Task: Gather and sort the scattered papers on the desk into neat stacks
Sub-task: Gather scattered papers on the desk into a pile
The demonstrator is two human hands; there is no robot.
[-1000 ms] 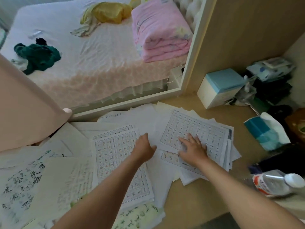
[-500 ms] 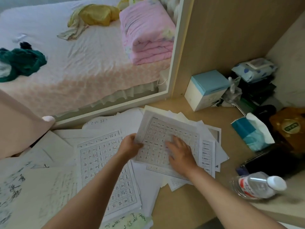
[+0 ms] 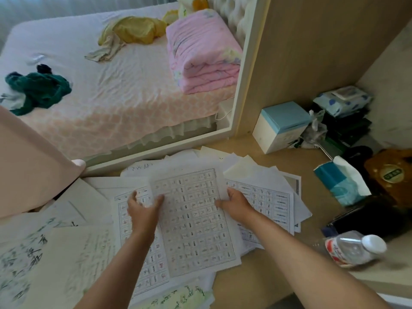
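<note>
1. White paper printed with a grid of small characters, the sheet (image 3: 194, 219) sits over the middle of the desk (image 3: 256, 284), held at its two side edges. Its left part overlaps a second grid sheet (image 3: 156, 270) lying flat beneath it. Whether it hangs clear of that one or brushes it cannot be told.
2. The left hand (image 3: 142, 208) pinches the sheet's left edge near the top, thumb laid on the printed face. Its other fingers are too blurred to place. The right hand (image 3: 234, 204) is clamped on the right edge at about the same height, fingers curled onto the paper.
3. The step in hand looks like sorting. A grid-printed page is being matched with its like, so that pages of one kind end up in one stack.
4. The next move probably calls for squaring the held sheet's corners over the one below. It then needs lowering flat and letting go with both hands together, so that it does not skew.
5. Just right of the right hand lies a loose pile (image 3: 274, 197) of fanned pages, some with the same grid print. To the left, brush-written pages (image 3: 26, 253) spread toward the desk's edge. Most of the gathering seems yet to be done.
6. Further right, well apart from the papers, a water bottle (image 3: 352, 248) lies on its side. A tissue pack (image 3: 341, 186) and a blue-topped box (image 3: 281, 126) stand beyond it.
</note>
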